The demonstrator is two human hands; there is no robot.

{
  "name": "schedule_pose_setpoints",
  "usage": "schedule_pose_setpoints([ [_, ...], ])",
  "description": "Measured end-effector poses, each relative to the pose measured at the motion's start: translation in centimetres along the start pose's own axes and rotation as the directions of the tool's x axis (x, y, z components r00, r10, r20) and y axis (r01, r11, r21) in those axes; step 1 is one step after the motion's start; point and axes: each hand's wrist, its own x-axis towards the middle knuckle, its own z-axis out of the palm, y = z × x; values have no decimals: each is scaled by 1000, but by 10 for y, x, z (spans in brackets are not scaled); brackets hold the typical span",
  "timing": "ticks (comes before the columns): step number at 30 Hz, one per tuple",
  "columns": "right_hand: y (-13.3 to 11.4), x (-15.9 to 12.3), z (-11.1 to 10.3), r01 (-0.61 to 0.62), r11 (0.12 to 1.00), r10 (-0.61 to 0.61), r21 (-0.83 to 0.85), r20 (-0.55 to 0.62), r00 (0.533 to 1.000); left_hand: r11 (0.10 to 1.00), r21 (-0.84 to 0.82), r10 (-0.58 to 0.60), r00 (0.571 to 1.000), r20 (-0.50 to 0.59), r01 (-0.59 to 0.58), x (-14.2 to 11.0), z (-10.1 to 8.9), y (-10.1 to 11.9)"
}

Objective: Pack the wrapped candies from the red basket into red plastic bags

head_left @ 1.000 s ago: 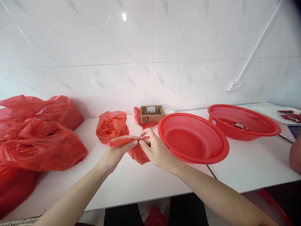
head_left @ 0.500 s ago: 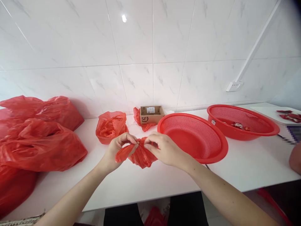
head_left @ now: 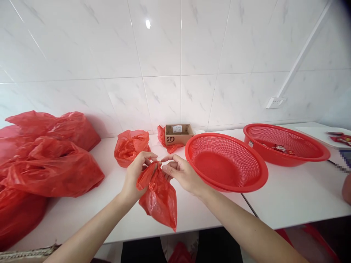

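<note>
My left hand (head_left: 137, 175) pinches the top edge of a small red plastic bag (head_left: 159, 199), which hangs down in front of the white table (head_left: 287, 197). My right hand (head_left: 179, 173) is just right of it, thumb and forefinger pinched together at the bag's mouth. Whether those fingers grip the plastic is not plain. An empty red perforated basket (head_left: 226, 162) sits right of my hands.
Large filled red bags (head_left: 49, 160) crowd the table's left side. A smaller open red bag (head_left: 131, 146) and a small cardboard box (head_left: 178, 134) stand near the tiled wall. A second red basket (head_left: 286, 146) with small packets is far right. Another person's hand (head_left: 347, 188) shows at the right edge.
The bunched bag has been lifted and now hangs open and longer below my left hand. My hands rose slightly and drew a little apart.
</note>
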Motion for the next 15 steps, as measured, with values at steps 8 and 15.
schedule_pose_setpoints([
  [8, -20, 1, -2, 297, 719, -293, -629, 113, 949, 995, 90, 19, 976, 216, -39, 8, -44, 9],
  [15, -21, -8, 14, 353, 562, -285, -748, 226, 932, 982, 187, -33, 999, 8, 31, -6, -83, 12],
])
